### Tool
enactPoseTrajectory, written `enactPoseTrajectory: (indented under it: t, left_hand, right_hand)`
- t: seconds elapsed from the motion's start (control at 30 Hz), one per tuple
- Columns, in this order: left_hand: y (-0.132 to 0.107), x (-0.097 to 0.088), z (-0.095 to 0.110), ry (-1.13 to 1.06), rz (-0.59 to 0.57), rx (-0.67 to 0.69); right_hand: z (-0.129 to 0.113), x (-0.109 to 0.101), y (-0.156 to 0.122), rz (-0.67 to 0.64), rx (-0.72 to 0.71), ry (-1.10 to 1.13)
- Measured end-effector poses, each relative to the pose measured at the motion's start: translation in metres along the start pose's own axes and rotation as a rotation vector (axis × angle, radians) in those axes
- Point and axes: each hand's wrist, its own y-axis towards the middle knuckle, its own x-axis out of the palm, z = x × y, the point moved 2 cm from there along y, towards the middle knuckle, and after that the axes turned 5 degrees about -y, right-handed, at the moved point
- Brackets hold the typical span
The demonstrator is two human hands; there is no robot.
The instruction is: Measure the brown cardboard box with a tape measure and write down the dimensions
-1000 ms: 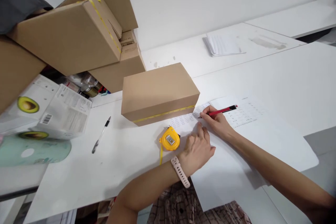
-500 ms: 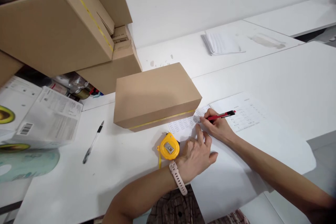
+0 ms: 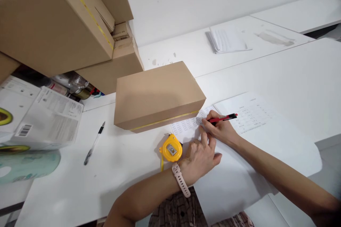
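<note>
My right hand (image 3: 218, 127) is closed round a red and black pen (image 3: 226, 117), its tip down at a sheet covered in small handwriting (image 3: 183, 126). Flat on the paper beside it rests my left hand (image 3: 199, 156), fingers stretched out and a pale pink band on the wrist. Just left of that hand lies a yellow tape measure (image 3: 172, 148). Behind both hands sits a closed cardboard box (image 3: 160, 94) with a yellow strip along its front side, covering part of the written sheet. A larger page with writing (image 3: 253, 113) spreads to the right.
A clear pen with a black cap (image 3: 94, 143) lies on the white table at left. Larger cardboard boxes (image 3: 58, 25) are stacked back left, above a white carton with avocado pictures (image 3: 50, 117). A stack of papers (image 3: 227, 40) lies near the wall.
The pen in my right hand has shifted very slightly. My left hand, the box and the tape measure stay put; the view has tilted a little.
</note>
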Motion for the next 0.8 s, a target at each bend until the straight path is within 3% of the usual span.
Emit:
enactPoseTrajectory:
  t: [0.53, 0.8]
  left_hand:
    - [0.0018, -0.0034, 0.0, 0.022, -0.034, 0.009]
    - [0.0006, -0.0013, 0.0004, 0.066, 0.006, 0.026]
  right_hand:
    - [0.0, -0.002, 0.0016, 0.022, -0.024, -0.007]
    - [0.0002, -0.0009, 0.0012, 0.018, -0.025, 0.018]
